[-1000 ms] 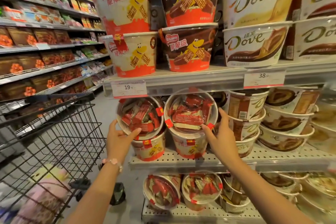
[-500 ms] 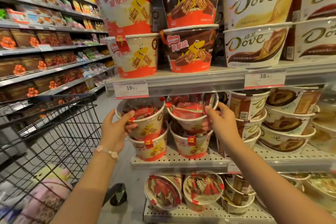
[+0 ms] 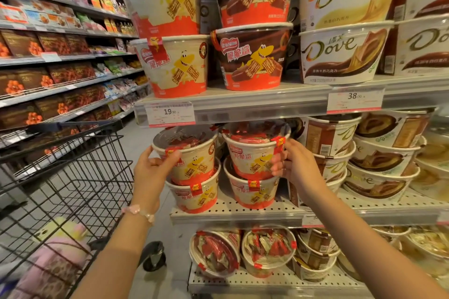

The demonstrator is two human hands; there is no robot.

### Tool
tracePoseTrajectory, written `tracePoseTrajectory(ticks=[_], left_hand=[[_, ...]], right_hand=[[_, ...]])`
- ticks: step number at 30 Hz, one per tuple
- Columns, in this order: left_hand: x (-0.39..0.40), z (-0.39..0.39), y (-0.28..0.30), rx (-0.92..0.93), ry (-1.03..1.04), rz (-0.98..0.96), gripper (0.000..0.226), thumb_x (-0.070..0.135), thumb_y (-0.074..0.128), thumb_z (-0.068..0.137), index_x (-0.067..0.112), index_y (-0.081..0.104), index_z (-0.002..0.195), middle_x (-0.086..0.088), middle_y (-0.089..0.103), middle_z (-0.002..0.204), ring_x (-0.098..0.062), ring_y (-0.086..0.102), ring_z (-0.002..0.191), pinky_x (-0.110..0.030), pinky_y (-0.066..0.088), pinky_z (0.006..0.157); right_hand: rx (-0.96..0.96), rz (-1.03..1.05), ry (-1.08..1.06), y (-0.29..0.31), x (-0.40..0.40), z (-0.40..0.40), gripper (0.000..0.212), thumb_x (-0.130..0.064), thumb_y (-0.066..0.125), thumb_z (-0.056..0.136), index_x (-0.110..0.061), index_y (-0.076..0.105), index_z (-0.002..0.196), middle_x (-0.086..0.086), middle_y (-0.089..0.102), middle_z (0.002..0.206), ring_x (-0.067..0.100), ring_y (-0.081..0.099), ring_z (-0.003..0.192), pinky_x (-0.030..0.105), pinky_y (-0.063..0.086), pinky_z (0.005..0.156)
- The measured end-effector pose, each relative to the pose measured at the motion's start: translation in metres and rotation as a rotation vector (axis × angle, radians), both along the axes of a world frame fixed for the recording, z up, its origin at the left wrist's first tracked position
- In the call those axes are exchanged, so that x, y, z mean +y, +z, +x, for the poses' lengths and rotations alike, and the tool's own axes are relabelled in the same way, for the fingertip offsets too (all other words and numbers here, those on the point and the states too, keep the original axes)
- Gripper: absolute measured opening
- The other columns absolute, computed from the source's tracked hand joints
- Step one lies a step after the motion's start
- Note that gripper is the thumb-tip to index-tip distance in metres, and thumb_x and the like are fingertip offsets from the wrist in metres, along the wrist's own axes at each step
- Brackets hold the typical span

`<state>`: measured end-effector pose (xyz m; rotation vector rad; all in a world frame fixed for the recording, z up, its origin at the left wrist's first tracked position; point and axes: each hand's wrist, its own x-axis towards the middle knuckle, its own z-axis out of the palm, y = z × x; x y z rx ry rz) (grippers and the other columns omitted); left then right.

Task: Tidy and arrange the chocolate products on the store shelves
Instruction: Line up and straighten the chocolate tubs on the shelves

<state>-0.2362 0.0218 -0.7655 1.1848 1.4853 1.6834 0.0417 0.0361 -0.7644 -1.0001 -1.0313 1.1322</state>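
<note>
Two cream-and-red wafer chocolate tubs stand upright on the middle shelf, each stacked on a like tub. My left hand grips the left upper tub at its left side, thumb over the front. My right hand grips the right upper tub at its right side. Below them sit the left lower tub and the right lower tub. Both top tubs have clear lids showing red wrappers.
A black wire shopping cart stands at my left with a pink item inside. Larger wafer tubs and Dove tubs fill the upper shelf. More Dove tubs crowd the right. Tilted tubs lie on the bottom shelf.
The two top tubs were tipped forward with lids facing me; both hands have turned them upright onto the lower tubs, labels now facing out.
</note>
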Motion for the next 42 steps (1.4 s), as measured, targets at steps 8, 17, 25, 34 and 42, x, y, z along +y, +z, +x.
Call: tracePoseTrajectory(ticks=[8, 17, 25, 34, 42], left_hand=[[0.016, 0.005, -0.039, 0.259, -0.020, -0.119, 0.134, 0.056, 0.088, 0.027, 0.036, 0.020, 0.140, 0.000, 0.034, 0.144, -0.019, 0.040, 0.130, -0.049, 0.042, 0.101], [0.026, 0.006, -0.042, 0.253, 0.007, -0.091, 0.107, 0.036, 0.090, 0.043, 0.022, 0.034, 0.133, 0.000, 0.055, 0.128, -0.020, 0.053, 0.117, -0.043, 0.048, 0.094], [0.028, 0.014, -0.043, 0.254, 0.021, -0.088, 0.106, 0.033, 0.090, 0.050, 0.020, 0.029, 0.135, -0.002, 0.052, 0.132, -0.022, 0.052, 0.119, -0.040, 0.046, 0.093], [0.026, 0.021, -0.046, 0.117, -0.031, -0.063, 0.130, 0.042, 0.089, 0.044, 0.030, 0.007, 0.145, -0.003, 0.042, 0.142, -0.022, 0.044, 0.128, -0.049, 0.040, 0.103], [0.027, 0.019, -0.053, 0.158, -0.028, 0.005, 0.104, 0.016, 0.087, 0.058, 0.022, 0.023, 0.139, -0.002, 0.047, 0.135, -0.012, 0.048, 0.114, -0.033, 0.043, 0.092]], right_hand=[[-0.547, 0.143, -0.287, -0.051, -0.016, -0.022, 0.074, -0.017, 0.068, 0.082, -0.012, 0.029, 0.145, 0.005, 0.034, 0.142, 0.016, 0.039, 0.129, 0.029, 0.034, 0.105], [-0.479, 0.177, -0.229, -0.057, 0.010, -0.030, 0.101, -0.057, 0.076, 0.057, -0.028, 0.028, 0.141, -0.004, 0.048, 0.135, 0.013, 0.049, 0.122, 0.043, 0.046, 0.100], [-0.557, 0.201, -0.222, -0.062, 0.021, -0.029, 0.091, -0.052, 0.076, 0.065, -0.027, 0.031, 0.139, -0.003, 0.048, 0.135, 0.014, 0.050, 0.121, 0.042, 0.047, 0.099], [-0.644, 0.166, -0.319, -0.059, 0.020, -0.036, 0.114, -0.055, 0.084, 0.050, -0.024, 0.024, 0.142, 0.001, 0.044, 0.137, 0.019, 0.048, 0.122, 0.040, 0.048, 0.094], [-0.789, 0.133, -0.362, -0.055, 0.026, -0.029, 0.098, -0.059, 0.079, 0.059, -0.026, 0.029, 0.136, -0.001, 0.056, 0.129, 0.023, 0.058, 0.113, 0.043, 0.053, 0.084]])
